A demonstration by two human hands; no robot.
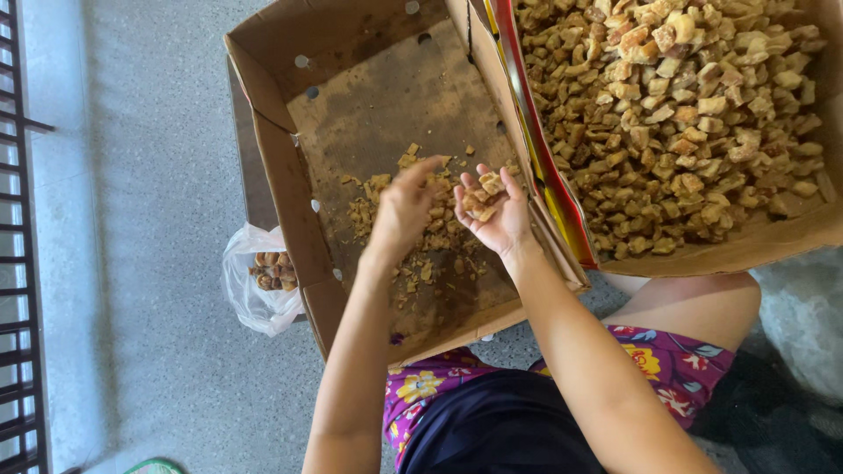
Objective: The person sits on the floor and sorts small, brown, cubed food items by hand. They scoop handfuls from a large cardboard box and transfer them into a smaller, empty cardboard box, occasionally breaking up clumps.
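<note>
Nearest the camera: the person's lap, in dark shorts under a purple floral-print cloth [676, 369], with both bare forearms reaching away from it over a shallow brown cardboard box [272, 140] set on the grey speckled floor [149, 290].

Right hand [493, 209]: palm up, fingers cupped loosely around a small heap of golden-brown fried chunks [483, 195], held above the box floor near its right wall.

Left hand [406, 204]: just left of the right hand, back toward the camera, fingertips pinched together and pointing at the cupped palm. Whether a piece sits between the fingertips cannot be told.

Inside the box: a thin scatter of the same chunks and crumbs [386, 197] lies on the stained floor below and around both hands.

Right of the box, touching its wall: a second, larger cardboard box with a red-and-yellow printed flap [544, 175], filled with a deep pile of fried chunks [685, 114].

Left of the box, against its outer wall: a clear plastic bag [250, 294] holding darker brown pieces.

Far left of the box: a black metal railing [16, 263].
</note>
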